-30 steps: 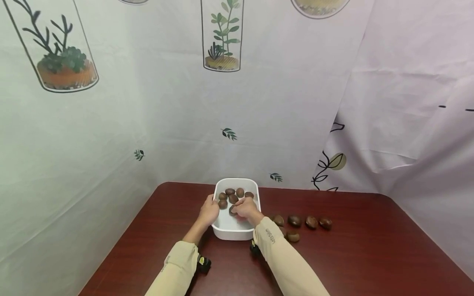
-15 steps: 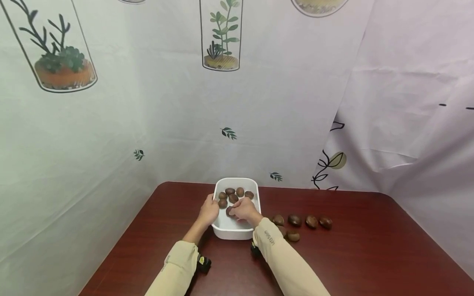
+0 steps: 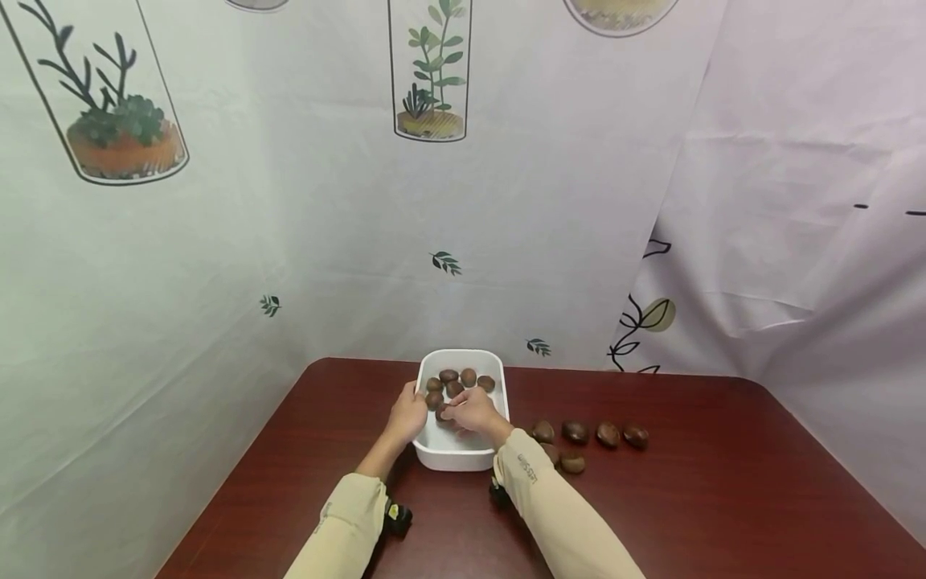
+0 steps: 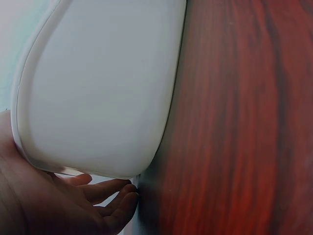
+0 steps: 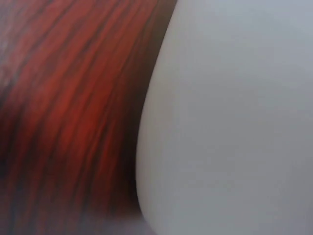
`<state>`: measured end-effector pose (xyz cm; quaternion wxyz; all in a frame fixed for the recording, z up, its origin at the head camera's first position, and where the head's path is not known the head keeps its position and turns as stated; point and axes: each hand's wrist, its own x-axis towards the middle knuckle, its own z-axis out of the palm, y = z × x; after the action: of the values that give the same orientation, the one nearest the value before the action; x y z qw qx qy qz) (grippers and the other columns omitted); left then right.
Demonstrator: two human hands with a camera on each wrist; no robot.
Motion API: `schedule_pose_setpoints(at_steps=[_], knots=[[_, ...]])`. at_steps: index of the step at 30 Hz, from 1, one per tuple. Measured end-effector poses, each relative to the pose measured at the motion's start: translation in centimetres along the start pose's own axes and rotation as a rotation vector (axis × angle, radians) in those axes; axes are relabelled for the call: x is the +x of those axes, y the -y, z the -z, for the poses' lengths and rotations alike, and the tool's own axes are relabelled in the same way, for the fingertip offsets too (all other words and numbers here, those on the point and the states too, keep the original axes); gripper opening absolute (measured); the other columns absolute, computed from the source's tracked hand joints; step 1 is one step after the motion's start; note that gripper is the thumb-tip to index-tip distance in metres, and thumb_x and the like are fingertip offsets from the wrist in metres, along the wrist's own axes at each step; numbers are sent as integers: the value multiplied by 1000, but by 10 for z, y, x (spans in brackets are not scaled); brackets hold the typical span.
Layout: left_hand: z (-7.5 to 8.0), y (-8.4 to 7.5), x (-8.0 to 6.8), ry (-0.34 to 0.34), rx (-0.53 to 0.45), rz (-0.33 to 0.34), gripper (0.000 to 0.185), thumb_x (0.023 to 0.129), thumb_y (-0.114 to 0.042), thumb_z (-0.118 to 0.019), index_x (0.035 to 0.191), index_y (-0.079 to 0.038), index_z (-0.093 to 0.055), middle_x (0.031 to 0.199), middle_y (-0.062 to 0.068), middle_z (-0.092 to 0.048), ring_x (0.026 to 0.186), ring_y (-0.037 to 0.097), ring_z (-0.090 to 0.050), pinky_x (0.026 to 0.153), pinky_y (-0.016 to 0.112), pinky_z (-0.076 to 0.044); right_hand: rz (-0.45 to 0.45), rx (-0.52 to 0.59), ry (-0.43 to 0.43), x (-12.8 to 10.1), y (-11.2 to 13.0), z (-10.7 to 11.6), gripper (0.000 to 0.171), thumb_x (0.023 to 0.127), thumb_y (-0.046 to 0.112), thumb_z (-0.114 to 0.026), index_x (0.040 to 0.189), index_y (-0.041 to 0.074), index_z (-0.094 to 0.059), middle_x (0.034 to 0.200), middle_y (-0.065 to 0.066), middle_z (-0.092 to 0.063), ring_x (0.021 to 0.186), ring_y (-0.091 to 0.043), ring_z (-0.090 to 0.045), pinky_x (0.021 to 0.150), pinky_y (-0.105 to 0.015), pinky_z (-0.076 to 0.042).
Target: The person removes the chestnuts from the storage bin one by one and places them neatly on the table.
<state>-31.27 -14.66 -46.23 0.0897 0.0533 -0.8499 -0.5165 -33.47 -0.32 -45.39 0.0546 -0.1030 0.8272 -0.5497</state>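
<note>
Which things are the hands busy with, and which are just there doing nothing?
Busy with: white tub, chestnuts in the tub, chestnuts on the table, left hand, right hand.

Just there: table, plant-print curtain.

Both arms wear long beige sleeves: the left sleeve [image 3: 340, 527] and the right sleeve [image 3: 560, 515], which carries small dark lettering near its cuff. A small black device with a yellow-green mark [image 3: 397, 517] sits at 3 o'clock of the left sleeve; another black device [image 3: 498, 490] sits under the right cuff. Both hands are bare.
</note>
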Motion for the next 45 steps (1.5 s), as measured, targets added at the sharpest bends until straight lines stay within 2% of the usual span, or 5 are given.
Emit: schedule_pose_setpoints(at_steps=[9,17,31,39,45], knots=[[-2,-1,1,-8,7,-5,44,104,-13,-33,142,7,-40,138,30,-50,128,45,-47,104,57,-39,28,207,19,-5,12,7,14,82,0,-73,90,-11,-70,78,-12,-69,62,-16,-69,60,-29,-58],[-1,3,-1,-4,-6,-25,43,103,-11,-33,141,9,-40,136,31,-51,126,46,-48,103,57,-39,19,234,62,-24,21,23,18,87,4,-71,93,-12,-70,84,-18,-71,68,-20,-72,63,-32,-59],[0,0,2,-4,23,-13,44,103,-12,-32,142,6,-40,140,30,-48,130,46,-45,106,57,-37,95,268,132,-61,18,75,28,90,4,-70,110,-14,-65,94,-23,-73,74,-24,-74,66,-32,-59],[2,-1,2,-3,23,-9,45,103,-13,-32,143,5,-40,141,28,-48,131,46,-44,107,57,-36,58,229,100,-82,5,114,30,90,4,-71,112,-13,-62,98,-19,-72,78,-27,-73,72,-41,-60],[3,-1,1,1,22,-8,45,103,-13,-32,143,6,-40,142,29,-48,131,46,-44,106,57,-37,11,232,45,-94,-11,141,33,89,5,-73,114,-13,-62,99,-16,-72,78,-21,-73,67,-31,-59]])
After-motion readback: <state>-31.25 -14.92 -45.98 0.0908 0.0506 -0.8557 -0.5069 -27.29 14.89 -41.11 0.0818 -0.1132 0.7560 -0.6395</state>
